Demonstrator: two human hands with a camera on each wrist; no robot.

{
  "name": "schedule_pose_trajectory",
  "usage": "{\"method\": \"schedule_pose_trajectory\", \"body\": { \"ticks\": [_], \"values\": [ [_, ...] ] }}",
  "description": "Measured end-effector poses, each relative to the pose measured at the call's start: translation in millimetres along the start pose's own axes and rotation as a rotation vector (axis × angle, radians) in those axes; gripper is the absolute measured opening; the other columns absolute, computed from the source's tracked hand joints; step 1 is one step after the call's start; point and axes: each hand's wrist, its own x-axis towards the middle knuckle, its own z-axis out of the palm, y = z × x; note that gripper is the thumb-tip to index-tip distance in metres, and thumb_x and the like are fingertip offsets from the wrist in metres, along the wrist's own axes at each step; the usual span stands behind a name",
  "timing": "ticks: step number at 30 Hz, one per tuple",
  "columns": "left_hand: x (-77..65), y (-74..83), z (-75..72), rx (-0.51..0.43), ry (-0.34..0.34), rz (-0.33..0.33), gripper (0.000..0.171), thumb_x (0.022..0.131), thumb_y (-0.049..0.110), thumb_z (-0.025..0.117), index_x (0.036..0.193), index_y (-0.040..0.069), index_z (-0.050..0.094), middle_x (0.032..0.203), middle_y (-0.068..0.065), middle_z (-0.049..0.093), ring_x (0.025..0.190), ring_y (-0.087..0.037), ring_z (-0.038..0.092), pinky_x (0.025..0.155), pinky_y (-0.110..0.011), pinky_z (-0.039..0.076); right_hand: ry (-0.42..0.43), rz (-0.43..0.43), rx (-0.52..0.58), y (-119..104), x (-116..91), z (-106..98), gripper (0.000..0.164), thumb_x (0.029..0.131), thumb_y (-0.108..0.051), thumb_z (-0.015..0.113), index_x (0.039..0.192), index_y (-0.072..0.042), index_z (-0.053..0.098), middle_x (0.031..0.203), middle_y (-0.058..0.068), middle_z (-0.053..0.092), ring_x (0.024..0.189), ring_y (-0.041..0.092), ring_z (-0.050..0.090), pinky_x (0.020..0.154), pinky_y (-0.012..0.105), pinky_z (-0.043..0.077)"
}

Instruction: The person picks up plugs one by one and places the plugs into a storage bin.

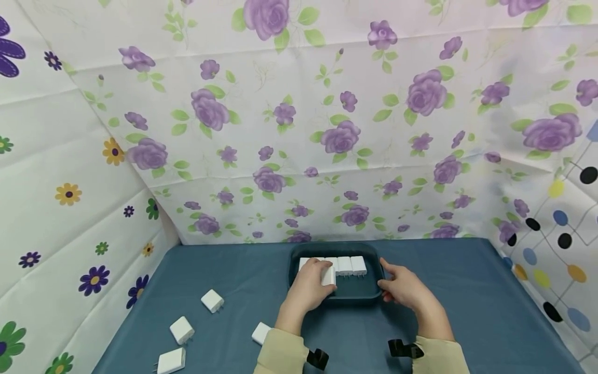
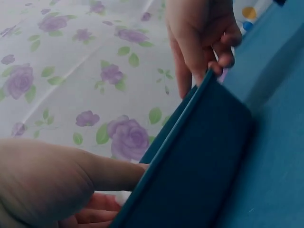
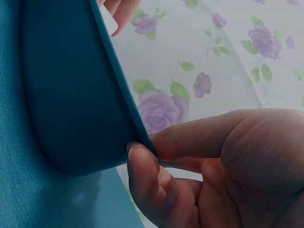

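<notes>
Between thumb and fingers, my left hand pinches a white charger at the blue tray, just in front of a row of chargers; whether it touches the tray floor, I can't tell. My right hand grips the tray's right-hand rim. Four loose chargers lie on the blue cloth to the left, one partly hidden by my left sleeve.

- tray, five o'clock: smooth plastic, with a faint sheen;
- white chargers, seven o'clock: smooth plastic;
- blue table cover, six o'clock: matt, finely grained cloth;
- floral sheet, twelve o'clock: smooth, lightly creased.
</notes>
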Motion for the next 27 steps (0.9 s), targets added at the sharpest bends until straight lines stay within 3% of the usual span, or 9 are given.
{"method": "schedule_pose_trajectory", "body": {
  "ticks": [5,10,18,27],
  "values": [
    [7.9,-1.4,-5.0,0.080,-0.106,0.018,0.047,0.082,0.028,0.082,0.122,0.009,0.069,0.118,-0.010,0.064,0.097,-0.022,0.059,0.076,-0.036,0.055,0.006,-0.001,-0.003,1.3,-0.1,0.7,0.067,0.101,-0.012,0.055,0.159,-0.011,0.021,0.067,0.010,0.064,0.066,0.032,0.062,0.051,0.033,0.044],
    [15.5,-1.9,-3.5,0.158,-0.184,0.065,0.042,0.079,0.027,0.084,0.115,0.009,0.073,0.111,-0.005,0.068,0.105,-0.023,0.059,0.085,-0.036,0.054,0.004,-0.005,-0.007,2.3,2.1,0.6,0.068,0.101,-0.012,0.056,0.159,-0.011,0.021,0.068,0.009,0.064,0.066,0.031,0.063,0.052,0.033,0.045],
    [24.5,-5.0,5.0,0.184,-0.244,0.048,0.041,0.078,0.027,0.085,0.115,0.012,0.075,0.113,-0.001,0.070,0.104,-0.018,0.062,0.084,-0.033,0.055,-0.002,-0.001,-0.004,2.3,2.2,0.7,0.068,0.101,-0.012,0.055,0.159,-0.011,0.020,0.068,0.009,0.064,0.067,0.031,0.063,0.052,0.033,0.045],
    [26.1,-8.6,9.2,0.201,-0.234,0.038,0.043,0.075,0.025,0.087,0.114,0.016,0.074,0.111,0.000,0.068,0.102,-0.018,0.060,0.083,-0.033,0.054,-0.003,-0.006,0.001,0.1,0.3,0.1,0.068,0.101,-0.012,0.056,0.159,-0.011,0.020,0.070,0.010,0.063,0.069,0.033,0.063,0.053,0.033,0.045]
  ]
}}
